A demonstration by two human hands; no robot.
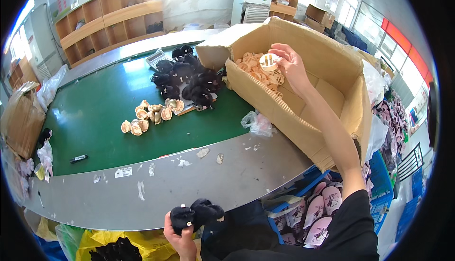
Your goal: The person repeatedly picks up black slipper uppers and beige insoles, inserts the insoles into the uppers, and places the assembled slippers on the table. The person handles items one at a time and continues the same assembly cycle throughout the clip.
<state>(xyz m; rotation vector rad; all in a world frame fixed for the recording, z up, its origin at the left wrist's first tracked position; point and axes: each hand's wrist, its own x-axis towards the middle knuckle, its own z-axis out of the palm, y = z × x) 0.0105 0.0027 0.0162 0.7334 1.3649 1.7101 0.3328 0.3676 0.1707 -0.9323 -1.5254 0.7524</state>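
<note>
Black fluffy piece (199, 211) is down at the near edge, held in the left hand (182, 243) with the thumb and fingers pressed round its lobe on the left, while the other lobe sticks out to the right with nothing I can see under it. From my end of the feed I'd call this the fetching step: one hand parks the fuzzy bit, the other picks a hard part. Next move, I reckon, calls for a steady lift over the cardboard wall and a straight run back toward the left hand, without squashing the fluff. Looks-wise it's dark, plush and double-lobed, with little pale tabs poking out; can't make out the underside. Past it comes the scuffed metal table edge (166, 190), then the green work surface (104, 138) with a bunch of beige shell-like parts (155, 115). Further right, the right hand (291, 67) pinches a round slotted disc (268, 62) between thumb and fingertips, over the cardboard box (284, 121) and in front of a heap of similar pieces (256, 74); can't tell how high it's raised. Farther back on the green sits a pile of more black fuzzies (189, 76), and wooden cubbies (106, 22) behind.
</note>
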